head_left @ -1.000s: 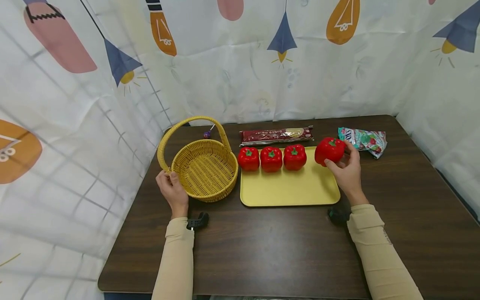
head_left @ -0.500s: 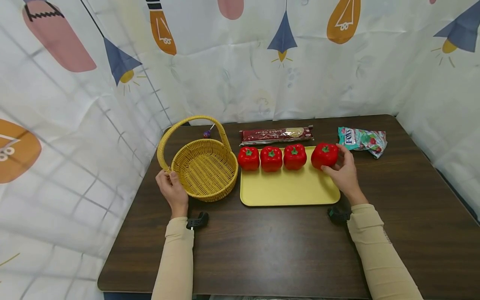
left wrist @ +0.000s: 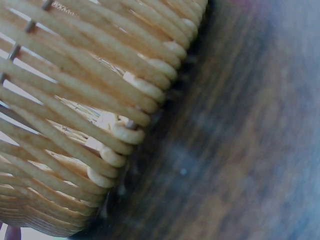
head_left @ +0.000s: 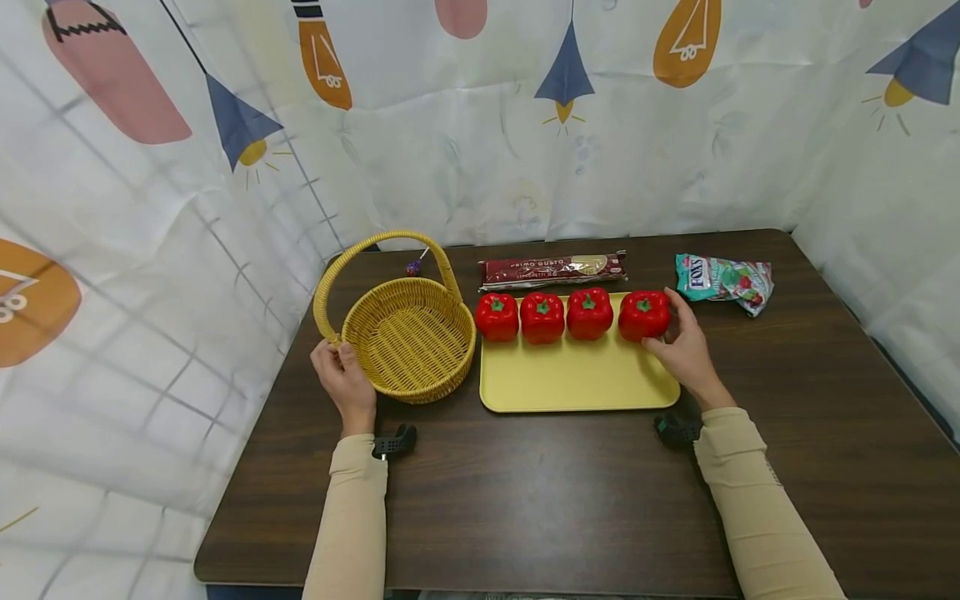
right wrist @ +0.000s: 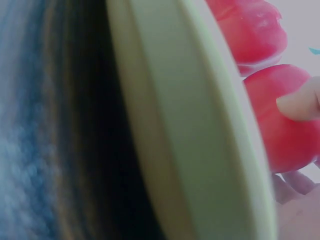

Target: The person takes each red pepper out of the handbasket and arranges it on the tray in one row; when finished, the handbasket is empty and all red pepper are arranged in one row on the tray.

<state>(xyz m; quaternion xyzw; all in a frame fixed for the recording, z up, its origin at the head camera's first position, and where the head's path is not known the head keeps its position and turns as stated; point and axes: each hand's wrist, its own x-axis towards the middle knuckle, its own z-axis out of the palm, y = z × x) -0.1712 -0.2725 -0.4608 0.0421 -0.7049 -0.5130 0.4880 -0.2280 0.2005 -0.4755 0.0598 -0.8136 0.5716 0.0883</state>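
My left hand (head_left: 345,382) pinches the rim of the round yellow wicker basket (head_left: 408,337) where its arched handle joins. Woven strands of the basket (left wrist: 100,100) fill much of the left wrist view. On the yellow tray (head_left: 577,383), my right hand (head_left: 686,350) holds a red bell pepper (head_left: 643,315) between thumb and fingers, at the right end of a row. To its left, three more red bell peppers (head_left: 588,314) stand along the tray's far edge. The right wrist view shows the thumb (right wrist: 302,102) against the held pepper (right wrist: 280,135), behind the tray's side.
A dark red spaghetti packet (head_left: 553,272) lies behind the tray. At the back right is a teal Fox's sweet bag (head_left: 723,282). A purple lollipop (head_left: 414,268) lies behind the basket. The brown table (head_left: 540,508) meets patterned curtains at the back.
My right hand has moved left and slightly down with the bell pepper, bringing it into line with the other three. The left hand and basket have stayed where they were.
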